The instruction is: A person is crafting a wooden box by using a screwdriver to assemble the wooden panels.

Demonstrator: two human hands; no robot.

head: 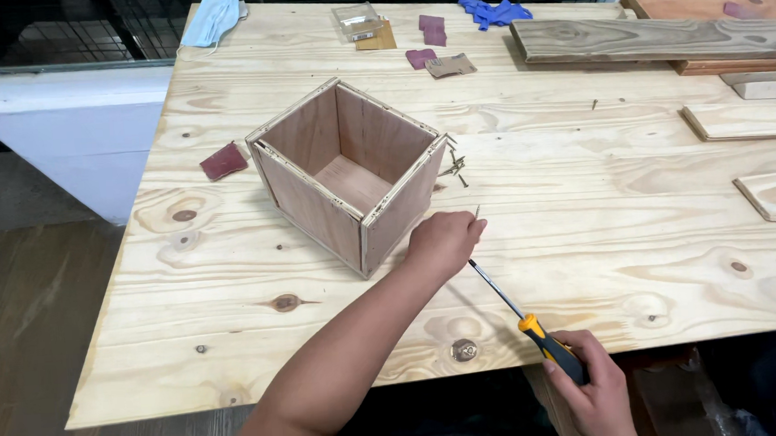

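Screwdriver point(539, 334); knotty pine tabletop point(586, 224); wood floor point(27, 339)

one open wooden box point(347, 171), one screwdriver point(524, 317), one face mask point(212, 19), two hands point(441, 242)

A single head-worn camera looks steeply down and forward over a pale pine surface point(586, 233), from the person's standing place at its near edge. The view is close enough that both hands enter from the bottom of the frame, yet wide enough to take in the surface's far edge, a window sill and floorboards at left.
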